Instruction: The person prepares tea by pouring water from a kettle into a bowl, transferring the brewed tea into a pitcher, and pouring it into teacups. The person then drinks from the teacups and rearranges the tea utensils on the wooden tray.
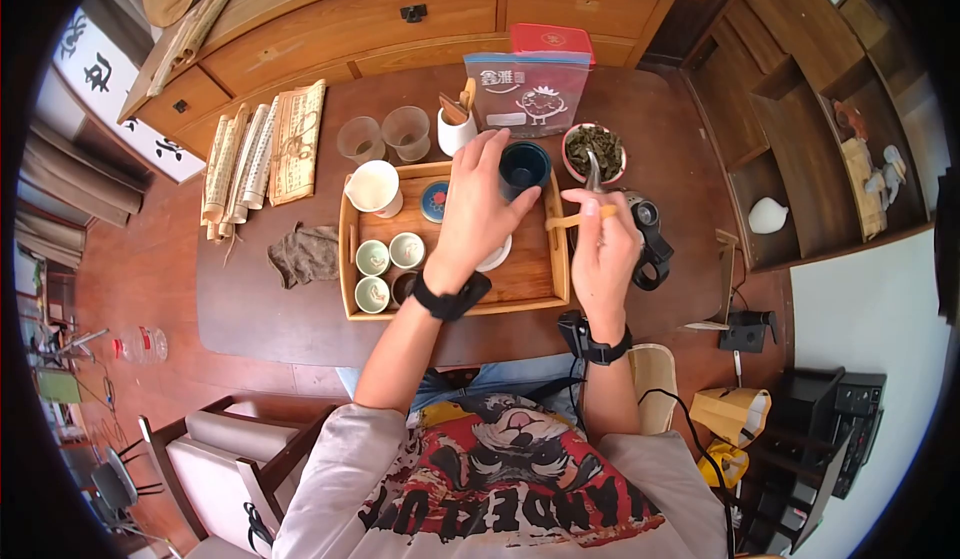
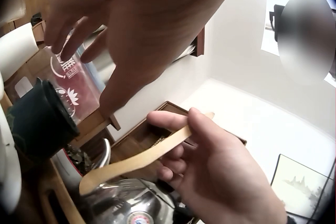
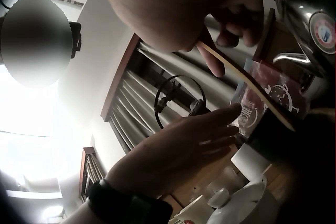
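My right hand (image 1: pixel 607 254) pinches a pale bamboo tea scoop (image 2: pixel 136 162) between thumb and fingers, with its flat end pointing left, toward the tray. My left hand (image 1: pixel 480 204) hovers over the wooden tray (image 1: pixel 560 279), fingers loosely extended and holding nothing. By its thumb stands a dark teal cup (image 1: pixel 525 167) at the tray's far right; in the left wrist view the fingers are apart from this cup. A bowl of tea leaves (image 1: pixel 594 149) sits beyond the right hand, partly behind a metal kettle (image 2: pixel 128 203). A white lidded bowl (image 3: pixel 244 205) is mostly hidden under the left hand.
On the tray are a white pitcher (image 1: pixel 376 189), several small pale green cups (image 1: pixel 373 258) and a blue tin (image 1: pixel 435 202). Behind stand two clear cups (image 1: pixel 406 134), a white tool holder (image 1: pixel 457 134) and a plastic pouch (image 1: pixel 530 94). A grey cloth (image 1: pixel 305 256) and bamboo scrolls (image 1: pixel 240 164) lie left.
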Demonstrator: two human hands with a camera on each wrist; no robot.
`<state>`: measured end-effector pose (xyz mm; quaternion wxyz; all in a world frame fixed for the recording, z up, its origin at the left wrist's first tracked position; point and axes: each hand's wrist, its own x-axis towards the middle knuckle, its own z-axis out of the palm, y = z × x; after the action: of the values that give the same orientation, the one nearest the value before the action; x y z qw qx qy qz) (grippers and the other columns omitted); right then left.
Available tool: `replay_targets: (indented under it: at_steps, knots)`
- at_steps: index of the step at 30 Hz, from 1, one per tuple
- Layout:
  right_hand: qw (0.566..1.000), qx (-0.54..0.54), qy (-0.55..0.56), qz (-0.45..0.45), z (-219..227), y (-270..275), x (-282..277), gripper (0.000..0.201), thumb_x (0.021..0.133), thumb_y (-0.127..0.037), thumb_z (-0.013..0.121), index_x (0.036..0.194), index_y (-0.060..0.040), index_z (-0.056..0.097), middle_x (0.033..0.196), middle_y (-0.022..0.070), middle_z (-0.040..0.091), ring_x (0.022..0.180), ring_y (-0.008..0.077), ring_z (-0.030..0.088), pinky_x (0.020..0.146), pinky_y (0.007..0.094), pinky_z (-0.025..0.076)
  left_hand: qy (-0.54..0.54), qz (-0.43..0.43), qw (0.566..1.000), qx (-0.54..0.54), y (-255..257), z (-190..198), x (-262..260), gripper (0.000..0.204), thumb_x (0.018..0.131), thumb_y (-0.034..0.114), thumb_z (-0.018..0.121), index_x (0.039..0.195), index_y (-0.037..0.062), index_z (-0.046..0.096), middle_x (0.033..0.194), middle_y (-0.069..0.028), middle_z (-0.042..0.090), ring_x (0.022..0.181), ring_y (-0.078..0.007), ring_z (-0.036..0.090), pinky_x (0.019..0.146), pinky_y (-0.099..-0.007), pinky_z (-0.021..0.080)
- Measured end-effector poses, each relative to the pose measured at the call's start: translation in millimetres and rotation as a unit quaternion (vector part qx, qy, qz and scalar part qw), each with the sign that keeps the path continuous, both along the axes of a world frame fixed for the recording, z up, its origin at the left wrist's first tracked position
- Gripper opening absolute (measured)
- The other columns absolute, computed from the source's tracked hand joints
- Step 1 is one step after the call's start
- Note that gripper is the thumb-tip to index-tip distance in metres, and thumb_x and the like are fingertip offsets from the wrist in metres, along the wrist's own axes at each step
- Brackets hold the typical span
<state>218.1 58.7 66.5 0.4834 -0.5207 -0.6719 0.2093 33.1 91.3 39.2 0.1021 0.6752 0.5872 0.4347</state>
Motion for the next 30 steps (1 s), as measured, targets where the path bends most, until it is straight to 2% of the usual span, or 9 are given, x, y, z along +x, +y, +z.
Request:
replay_targets:
  at_steps: [4, 7, 14, 18, 20, 22, 24, 26, 30]
  knots:
    - [0.997, 0.004, 0.081, 0.017, 3.7, 8.4, -1.2, 0.024, 0.116, -0.012, 0.057, 0.118, -0.0004, 0.078, 0.101, 0.0095, 0.08, 0.08, 0.015, 0.07, 0.073, 0.0307, 0.054, -0.091, 0.019, 0.994, 0.054, -36.6, 19.1, 0.5, 0.058, 0.09, 0.009, 0.086, 0.144, 0.0024, 0.066, 0.138, -0.0191, 0.07, 0.127, -0.0371, 0.068, 0.109, -0.0439, 0.056]
    - [0.992, 0.058, 0.103, 0.049, 14.6, 30.7, -24.5, 0.019, 0.114, -0.011, 0.064, 0.119, 0.0005, 0.078, 0.101, 0.0096, 0.08, 0.081, 0.015, 0.072, 0.073, 0.0304, 0.056, -0.187, 0.02, 0.982, 0.025, -55.1, 19.3, -4.6, 0.049, 0.094, 0.008, 0.084, 0.14, 0.001, 0.068, 0.128, -0.0142, 0.075, 0.116, -0.0256, 0.074, 0.1, -0.0389, 0.06]
    - [0.986, 0.034, 0.088, 0.137, 19.3, 87.1, -75.0, 0.021, 0.113, -0.015, 0.067, 0.123, 0.0001, 0.079, 0.098, 0.0121, 0.084, 0.08, 0.0145, 0.077, 0.074, 0.0302, 0.058, -0.24, 0.05, 0.969, -0.022, -80.5, -2.9, -33.6, 0.043, 0.097, 0.004, 0.079, 0.138, -0.001, 0.069, 0.126, -0.0142, 0.077, 0.113, -0.0221, 0.075, 0.099, -0.0369, 0.061]
    - [0.961, -0.022, 0.148, 0.233, 26.6, 69.1, -97.2, 0.025, 0.114, -0.016, 0.065, 0.126, 0.0017, 0.078, 0.101, 0.0121, 0.086, 0.088, 0.0116, 0.079, 0.077, 0.0301, 0.06, -0.239, 0.123, 0.963, 0.009, -100.3, 1.0, -68.7, 0.036, 0.096, 0.001, 0.079, 0.131, -0.0019, 0.072, 0.114, -0.015, 0.079, 0.095, -0.0227, 0.077, 0.089, -0.0348, 0.061]
    - [0.946, -0.023, 0.149, 0.287, 23.9, 42.4, -121.4, 0.022, 0.111, -0.011, 0.069, 0.126, 0.0013, 0.08, 0.108, 0.0141, 0.086, 0.093, 0.0164, 0.081, 0.08, 0.0326, 0.062, -0.242, 0.188, 0.951, 0.037, -112.8, 0.9, -91.0, 0.026, 0.099, -0.002, 0.074, 0.125, -0.0016, 0.075, 0.106, -0.013, 0.08, 0.089, -0.0189, 0.075, 0.084, -0.0321, 0.06]
    - [0.94, 0.013, 0.057, 0.336, 16.2, 14.2, -148.2, 0.022, 0.105, -0.006, 0.073, 0.125, -0.0006, 0.081, 0.112, 0.0167, 0.084, 0.096, 0.0249, 0.082, 0.085, 0.0358, 0.063, -0.198, 0.262, 0.943, 0.064, -127.1, -4.8, -120.8, 0.023, 0.1, -0.004, 0.068, 0.121, -0.0009, 0.076, 0.102, -0.014, 0.079, 0.09, -0.0259, 0.076, 0.083, -0.0355, 0.06]
    - [0.917, 0.09, 0.008, 0.388, 3.7, -12.0, -178.8, 0.028, 0.101, -0.006, 0.075, 0.129, -0.0025, 0.08, 0.11, 0.018, 0.081, 0.098, 0.0326, 0.079, 0.089, 0.0372, 0.063, -0.055, 0.339, 0.938, 0.051, -145.6, -8.1, -157.2, 0.029, 0.094, -0.009, 0.062, 0.118, -0.0009, 0.077, 0.108, -0.0181, 0.077, 0.103, -0.0421, 0.074, 0.091, -0.0457, 0.059]
    - [0.901, 0.114, -0.07, 0.412, -13.1, -36.2, -199.9, 0.035, 0.098, -0.008, 0.077, 0.133, -0.0036, 0.077, 0.103, 0.0129, 0.075, 0.097, 0.0302, 0.073, 0.084, 0.039, 0.062, 0.039, 0.383, 0.923, 0.0, -164.3, -19.9, -188.1, 0.031, 0.093, -0.009, 0.061, 0.117, -0.0008, 0.079, 0.117, -0.0174, 0.078, 0.115, -0.0403, 0.072, 0.1, -0.0481, 0.057]
    - [0.864, 0.193, -0.222, 0.408, -43.1, -67.9, -234.3, 0.034, 0.094, -0.007, 0.074, 0.127, 0.0015, 0.077, 0.102, 0.0101, 0.07, 0.099, 0.0259, 0.068, 0.084, 0.0389, 0.061, 0.047, 0.367, 0.928, -0.042, -197.5, -68.5, -229.7, 0.032, 0.091, -0.008, 0.061, 0.115, -0.0007, 0.081, 0.125, -0.0158, 0.079, 0.126, -0.041, 0.068, 0.111, -0.049, 0.055]
